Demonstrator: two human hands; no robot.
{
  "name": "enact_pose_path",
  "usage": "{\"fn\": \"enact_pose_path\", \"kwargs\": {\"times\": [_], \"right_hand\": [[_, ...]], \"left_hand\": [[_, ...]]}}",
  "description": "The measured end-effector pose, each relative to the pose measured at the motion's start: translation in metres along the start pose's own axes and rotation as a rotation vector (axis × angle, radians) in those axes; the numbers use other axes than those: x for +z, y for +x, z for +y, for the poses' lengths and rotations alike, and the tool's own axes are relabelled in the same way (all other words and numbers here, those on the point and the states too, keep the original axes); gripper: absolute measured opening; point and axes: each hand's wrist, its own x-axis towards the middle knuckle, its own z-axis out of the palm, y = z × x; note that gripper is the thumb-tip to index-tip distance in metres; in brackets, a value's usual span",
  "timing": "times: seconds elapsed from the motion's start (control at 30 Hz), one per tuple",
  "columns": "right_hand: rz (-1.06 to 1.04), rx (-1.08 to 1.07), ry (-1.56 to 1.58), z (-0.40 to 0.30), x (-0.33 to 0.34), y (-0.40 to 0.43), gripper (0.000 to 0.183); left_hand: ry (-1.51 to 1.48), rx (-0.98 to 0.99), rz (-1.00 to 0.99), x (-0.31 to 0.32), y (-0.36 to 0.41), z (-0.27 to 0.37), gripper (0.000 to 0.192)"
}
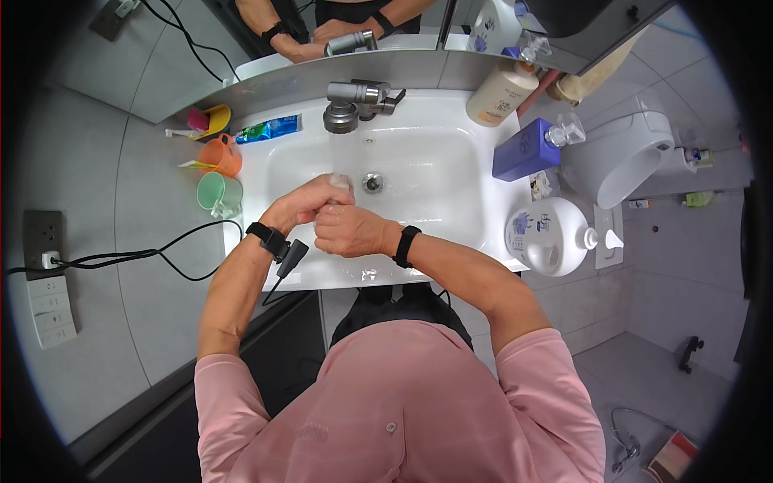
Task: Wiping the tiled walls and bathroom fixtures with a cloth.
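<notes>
Water runs from the metal faucet (342, 117) into the white washbasin (416, 223). My left hand (305, 202) is under the stream with its fingers curled, and the water breaks into a whitish splash over them. Pressed against it is my right hand (350, 230), closed into a fist with the knuckles up. Whether anything lies between the two hands is hidden by the fingers and the splash. Both hands are above the basin, left of the metal drain (372, 183). A black band is on each wrist, and a black cable connector (292, 258) hangs by the left one.
On the left rim are a toothpaste tube (269, 128), an orange cup (221, 156) and a green cup (218, 193). Along the right stand a beige pump bottle (502, 93), a purple pump bottle (526, 151) and a white jug (543, 235). Black cables (151, 252) run from the wall socket.
</notes>
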Motion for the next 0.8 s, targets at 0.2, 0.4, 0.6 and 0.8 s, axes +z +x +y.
{"fn": "enact_pose_path", "kwargs": {"times": [0.2,0.4,0.6,0.8], "right_hand": [[-0.096,-0.102,-0.102,0.001,0.035,-0.02,0.008],[-0.264,0.037,-0.092,0.001,0.036,-0.032,0.008],[-0.064,0.293,0.047,-0.002,0.008,-0.046,0.014],[0.376,1.603,0.713,0.019,0.022,-0.07,0.054]], "left_hand": [[0.411,0.023,0.129,0.012,0.013,-0.013,0.012],[0.256,0.133,0.386,0.01,0.01,-0.036,0.019],[-0.379,0.222,0.421,0.011,-0.018,-0.054,0.028],[-0.269,0.301,0.464,0.035,0.0,-0.049,0.042]]}}
